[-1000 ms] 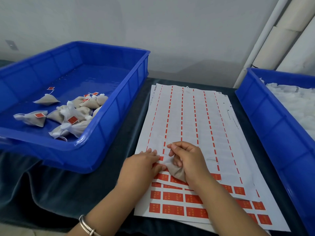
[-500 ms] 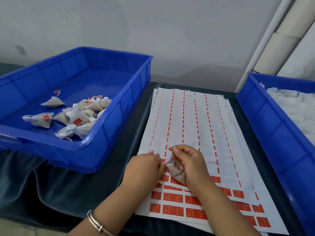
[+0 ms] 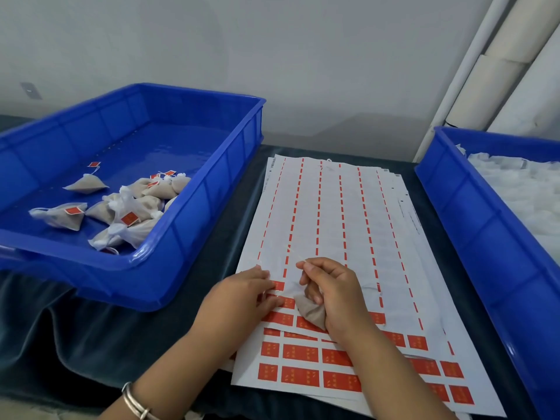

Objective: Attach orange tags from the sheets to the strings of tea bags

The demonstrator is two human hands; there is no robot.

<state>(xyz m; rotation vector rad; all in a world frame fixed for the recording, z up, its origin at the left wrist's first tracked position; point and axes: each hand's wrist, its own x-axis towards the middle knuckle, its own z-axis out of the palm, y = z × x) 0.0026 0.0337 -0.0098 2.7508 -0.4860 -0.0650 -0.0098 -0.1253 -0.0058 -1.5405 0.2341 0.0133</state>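
Right hand: the right hand is curling around a tea bag, its grip pinching the thin string between thumb and forefinger.
Left hand: the left hand is resting on the sheets, its fingertips pinching at an orange tag just left of the right grip.
Left tray: the blue tray is holding finished tea bags, well left of both hands.
Right tray: another tray is holding white bags.

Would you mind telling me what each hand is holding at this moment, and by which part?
The right hand cradles a tea bag by its body. The left hand rests on the tag sheet; whether it pinches anything cannot be told.
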